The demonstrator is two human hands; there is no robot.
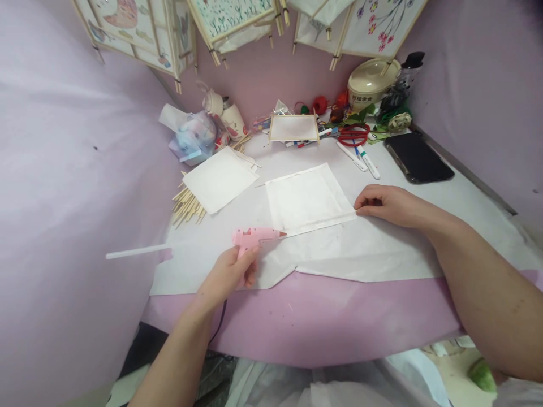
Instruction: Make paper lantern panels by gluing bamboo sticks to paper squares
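My left hand [231, 272] is closed round the grip of a pink glue gun [254, 237], whose nozzle points right and touches the near left corner of a white paper square [307, 198]. A thin stick lies along that square's near edge. My right hand [388, 204] rests on the table with fingers curled, pinching the stick's right end at the square's near right corner. The square lies on a larger white sheet [382, 249] that covers the pink table.
A second white paper square [219, 178] lies over a pile of wooden sticks [186, 206] at left. Further back are a framed panel [294, 128], red scissors [353, 135], markers [368, 161], a black tray [418, 158], a bagged bundle [193, 135] and a lidded pot [372, 82].
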